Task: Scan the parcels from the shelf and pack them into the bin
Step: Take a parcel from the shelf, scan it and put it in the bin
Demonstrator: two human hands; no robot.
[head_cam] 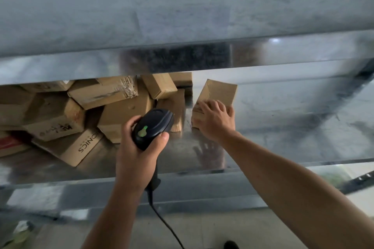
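Shiny metal shelf (pixel 283 127) holds jumbled cardboard parcels (pixel 113 107). Left hand (pixel 139 147) clenches a smooth black scanner (pixel 153 127); right hand (pixel 215 121) grasps a separate upright brown box (pixel 218 93), just right of the pile.

Below me lies a pale grey floor (pixel 202 228) with faint joint lines. A dark shoe tip (pixel 230 245) shows at the bottom edge, on that floor. At lower left I see a blurred pale-green object (pixel 22 232); its kind cannot be determined. At right, a black perforated strip (pixel 362 180) runs diagonally.
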